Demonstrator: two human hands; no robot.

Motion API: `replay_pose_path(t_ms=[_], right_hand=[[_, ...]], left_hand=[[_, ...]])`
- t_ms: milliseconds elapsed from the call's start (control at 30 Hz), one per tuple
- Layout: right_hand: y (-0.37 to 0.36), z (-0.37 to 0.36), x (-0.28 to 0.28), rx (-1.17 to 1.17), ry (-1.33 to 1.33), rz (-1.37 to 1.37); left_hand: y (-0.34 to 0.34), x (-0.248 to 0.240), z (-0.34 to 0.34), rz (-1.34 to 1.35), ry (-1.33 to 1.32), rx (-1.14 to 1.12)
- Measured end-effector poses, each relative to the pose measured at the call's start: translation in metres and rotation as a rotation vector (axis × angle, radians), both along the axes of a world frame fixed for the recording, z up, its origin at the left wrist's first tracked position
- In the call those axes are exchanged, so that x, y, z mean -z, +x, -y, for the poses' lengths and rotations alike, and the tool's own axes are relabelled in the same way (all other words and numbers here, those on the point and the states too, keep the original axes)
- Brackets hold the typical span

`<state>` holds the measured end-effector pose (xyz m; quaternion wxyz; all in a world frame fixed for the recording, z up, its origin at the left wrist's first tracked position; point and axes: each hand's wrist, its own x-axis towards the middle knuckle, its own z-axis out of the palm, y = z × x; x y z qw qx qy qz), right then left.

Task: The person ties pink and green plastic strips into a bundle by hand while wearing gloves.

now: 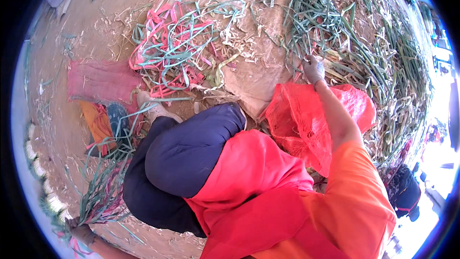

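At the lower left, my left hand (82, 232) closes round the end of a bundle of green and pink strips (106, 194), which fans out along the ground. My right hand (315, 69) reaches out at the upper right, fingers drawn together at the near end of a pile of green strips (314, 12). What its fingers hold is too small to make out; a thin reddish strip lies beside them. Under my right forearm lies a red mesh sack (299, 120). A tangle of pink and pale green strips (175, 43) lies in front of my knees.
Long green stalks with dry leaves (383, 48) heap along the right side. A faded pink mesh cloth (100, 80) and an orange cloth (97, 123) lie left of my foot (155, 108). A tan sheet (254, 74) covers the ground ahead. Someone in dark clothing (405, 189) is at the right edge.
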<state>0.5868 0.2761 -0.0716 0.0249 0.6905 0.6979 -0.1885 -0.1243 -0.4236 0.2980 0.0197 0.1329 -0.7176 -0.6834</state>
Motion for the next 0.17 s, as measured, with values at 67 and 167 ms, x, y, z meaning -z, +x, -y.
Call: replay_pose_path(t_ms=[67, 167], right_hand=[[-0.023, 0.014, 0.043, 0.077, 0.101, -0.084], [0.003, -0.009, 0.129, 0.265, -0.021, -0.324]], left_hand=[[0.015, -0.023, -0.031, -0.007, 0.069, 0.373], [0.024, 0.033, -0.103, 0.176, 0.391, 1.027]])
